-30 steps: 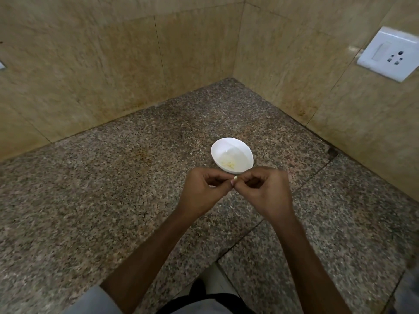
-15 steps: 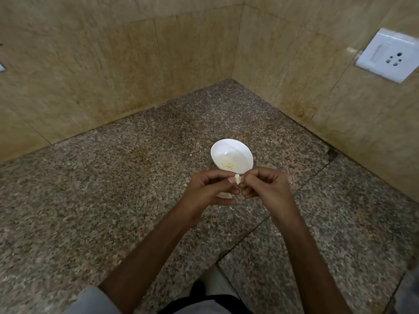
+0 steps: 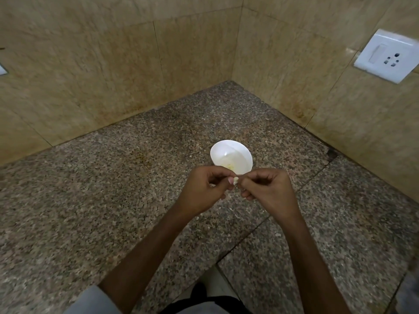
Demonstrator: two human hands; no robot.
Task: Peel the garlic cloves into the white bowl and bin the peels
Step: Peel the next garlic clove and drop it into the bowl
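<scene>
Garlic clove (image 3: 235, 180), small and pale, is pinched between the fingertips of both hands, just on the near side of the white bowl (image 3: 231, 152), whose near rim the hands partly cover. The left hand (image 3: 204, 186) keeps a tight grip on the clove with thumb and forefinger, its other fingers curled under. The right hand (image 3: 269, 189) pinches the clove's other end, its grip equally closed. A few yellowish bits (image 3: 230, 166) lie inside the bowl by its near rim. The bowl stands on the speckled granite desk (image 3: 113, 200). A pale flake (image 3: 277, 235) lies on the desk nearer the person than the bowl, to its right. A white socket plate (image 3: 387, 56) is on the wall far right of the bowl.
</scene>
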